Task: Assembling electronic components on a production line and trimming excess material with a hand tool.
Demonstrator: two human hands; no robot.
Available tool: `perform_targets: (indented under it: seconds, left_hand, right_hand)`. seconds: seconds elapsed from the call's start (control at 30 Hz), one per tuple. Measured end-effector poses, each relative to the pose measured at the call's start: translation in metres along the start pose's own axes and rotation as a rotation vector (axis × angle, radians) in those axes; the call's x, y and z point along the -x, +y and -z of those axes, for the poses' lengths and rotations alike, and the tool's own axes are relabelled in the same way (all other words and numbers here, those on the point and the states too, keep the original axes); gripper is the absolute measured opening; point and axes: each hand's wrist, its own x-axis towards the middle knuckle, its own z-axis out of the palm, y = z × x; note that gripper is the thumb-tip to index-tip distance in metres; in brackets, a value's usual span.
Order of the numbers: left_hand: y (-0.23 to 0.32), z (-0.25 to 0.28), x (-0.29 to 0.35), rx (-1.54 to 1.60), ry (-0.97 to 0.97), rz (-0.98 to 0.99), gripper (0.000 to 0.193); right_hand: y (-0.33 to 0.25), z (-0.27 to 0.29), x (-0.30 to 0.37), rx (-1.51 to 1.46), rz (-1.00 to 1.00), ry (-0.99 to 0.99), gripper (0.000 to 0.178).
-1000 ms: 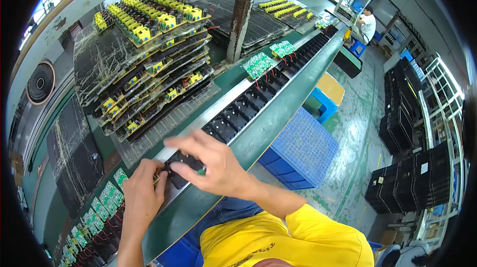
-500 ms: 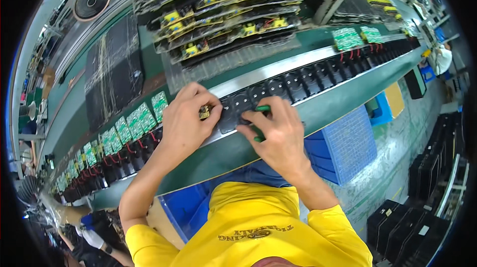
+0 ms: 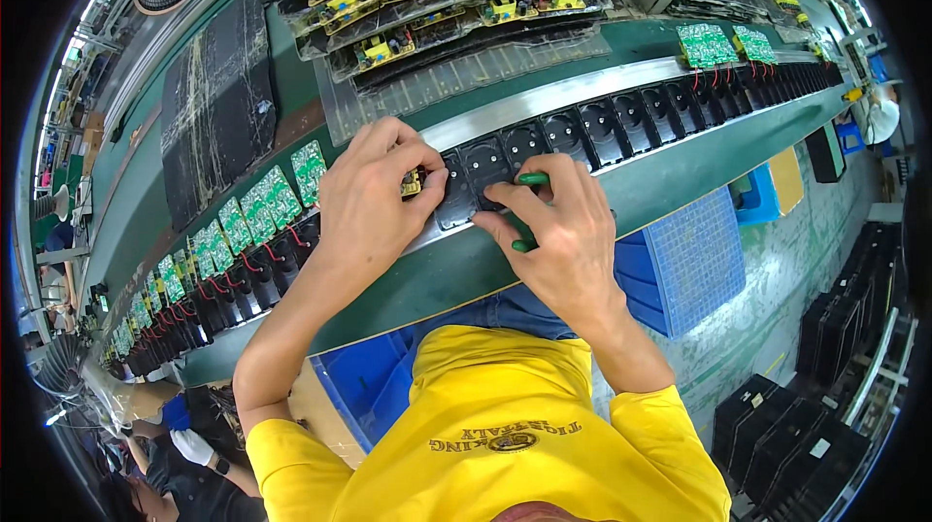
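Note:
My left hand [image 3: 374, 197] is closed around a small circuit board with yellow parts [image 3: 412, 182], held on edge; the fingers hide most of it. The thumb rests beside a black plastic housing [image 3: 454, 187] in a long row. In my right hand [image 3: 563, 216] is a tool with two green handles [image 3: 532, 178], like pliers; its working end is hidden by the fingers. The right thumb and forefinger point down at the neighbouring housings, and I cannot tell whether they touch them. To the left, green circuit boards [image 3: 272, 202] on red wires lean from the row.
The row lies along a metal rail [image 3: 563, 90] on a green bench [image 3: 427, 279]. Behind it are stacked trays of yellow-part boards [image 3: 466, 12] and a dark sheet [image 3: 218, 85]. Blue crates [image 3: 680, 265] stand beyond the bench edge. A gloved person [image 3: 199, 446] is at lower left.
The whole view has shifted, so the bench appears higher and farther right. Both hands keep nearly the same place over the row, with the same things in them.

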Motion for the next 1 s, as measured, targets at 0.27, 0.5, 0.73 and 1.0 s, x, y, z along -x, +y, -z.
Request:
perform_targets:
  seconds: [0.27,0.5,0.73,1.0]
  left_hand:
    - [-0.001,-0.004,-0.003,-0.124,0.03,-0.106,0.008]
    - [0.006,-0.005,-0.004,-0.08,0.024,-0.11,0.011]
    - [0.011,0.002,-0.004,-0.221,-0.009,-0.155,0.009]
    - [0.012,0.007,-0.006,-0.265,-0.096,-0.151,0.005]
  right_hand:
    - [0.001,-0.001,0.0,-0.01,-0.005,-0.003,0.026]
    - [0.0,0.0,-0.001,-0.008,-0.014,-0.013,0.024]
    - [-0.01,0.014,-0.017,-0.238,0.005,-0.048,0.039]
    - [-0.013,-0.003,-0.067,-1.285,-0.196,-0.055,0.036]
